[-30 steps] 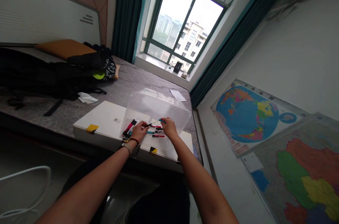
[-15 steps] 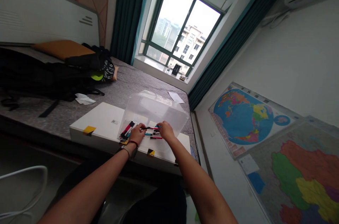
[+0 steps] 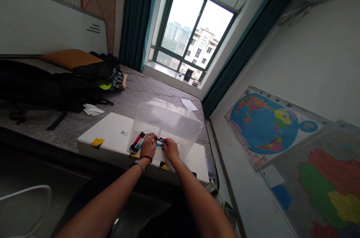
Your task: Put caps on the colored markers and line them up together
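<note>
My left hand (image 3: pixel 148 145) is closed on a dark pen (image 3: pixel 158 139) that points toward my right hand. My right hand (image 3: pixel 171 149) has its fingers curled over several pens, a blue one (image 3: pixel 159 145) among them; their far ends are partly hidden under it. Beside my left hand lies a bundle of red, black and blue pens (image 3: pixel 137 141). Both hands are at the open side of a clear plastic box (image 3: pixel 174 119), which stands on a white box (image 3: pixel 108 129) with yellow and black tape.
The white box rests on a grey mattress (image 3: pixel 137 80). Black bags (image 3: pixel 53 84), a crumpled tissue (image 3: pixel 93 110) and a white paper sheet (image 3: pixel 189 104) lie on it too. Maps (image 3: pixel 264 121) hang on the right wall. A white cable (image 3: pixel 47 196) curves at lower left.
My right hand has moved left and closer to my left hand. The pens that lay spread between the hands are now mostly covered by or gathered at the fingers.
</note>
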Demonstrator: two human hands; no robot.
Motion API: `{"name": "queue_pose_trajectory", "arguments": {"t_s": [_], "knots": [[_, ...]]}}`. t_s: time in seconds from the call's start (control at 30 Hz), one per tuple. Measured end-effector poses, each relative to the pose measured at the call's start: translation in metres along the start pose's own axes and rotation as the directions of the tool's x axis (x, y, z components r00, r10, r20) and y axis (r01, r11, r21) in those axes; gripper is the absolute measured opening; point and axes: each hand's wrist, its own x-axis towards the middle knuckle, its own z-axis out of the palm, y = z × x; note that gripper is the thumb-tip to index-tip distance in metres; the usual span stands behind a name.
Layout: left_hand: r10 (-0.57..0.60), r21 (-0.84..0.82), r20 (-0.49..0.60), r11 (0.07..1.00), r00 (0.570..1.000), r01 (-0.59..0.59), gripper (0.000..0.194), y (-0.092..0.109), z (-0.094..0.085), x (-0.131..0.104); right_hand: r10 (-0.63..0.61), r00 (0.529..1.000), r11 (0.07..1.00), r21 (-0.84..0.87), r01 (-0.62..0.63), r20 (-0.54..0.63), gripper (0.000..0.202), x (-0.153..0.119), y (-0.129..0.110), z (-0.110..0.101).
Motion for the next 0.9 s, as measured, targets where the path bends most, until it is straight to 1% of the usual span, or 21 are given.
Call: {"name": "queue_pose_trajectory", "arguments": {"t_s": [0.1,0.23,0.43,0.63,0.73,0.9], "knots": [[-0.018,0.035,-0.018,0.999,1.0,0.018,0.019,0.002,0.0,-0.001,-0.019,0.997,0.998,0.062,0.024,-0.068,0.018,-0.008,0.001,0.009],[-0.047,0.049,0.015,0.998,0.999,0.047,0.019,0.005,-0.002,-0.003,-0.019,0.99,0.991,0.13,0.037,-0.138,0.021,-0.016,0.001,0.016],[-0.026,0.026,0.028,0.999,0.999,0.026,0.02,0.006,-0.002,-0.002,-0.002,0.994,0.992,0.127,0.016,-0.11,0.022,-0.017,0.0,0.013],[-0.052,0.073,0.028,0.996,0.998,0.05,0.018,0.011,-0.002,-0.002,-0.005,0.997,0.995,0.103,0.013,-0.081,0.023,-0.017,-0.003,0.008],[-0.035,0.103,0.04,0.994,0.999,0.031,0.019,0.014,-0.003,-0.002,0.028,0.995,0.992,0.125,-0.015,-0.097,0.022,-0.02,-0.002,0.009],[0.0,0.141,0.092,0.99,0.996,-0.012,0.019,0.017,-0.004,-0.004,0.092,0.986,0.977,0.203,-0.062,-0.139,0.02,-0.022,0.004,0.014]]}}
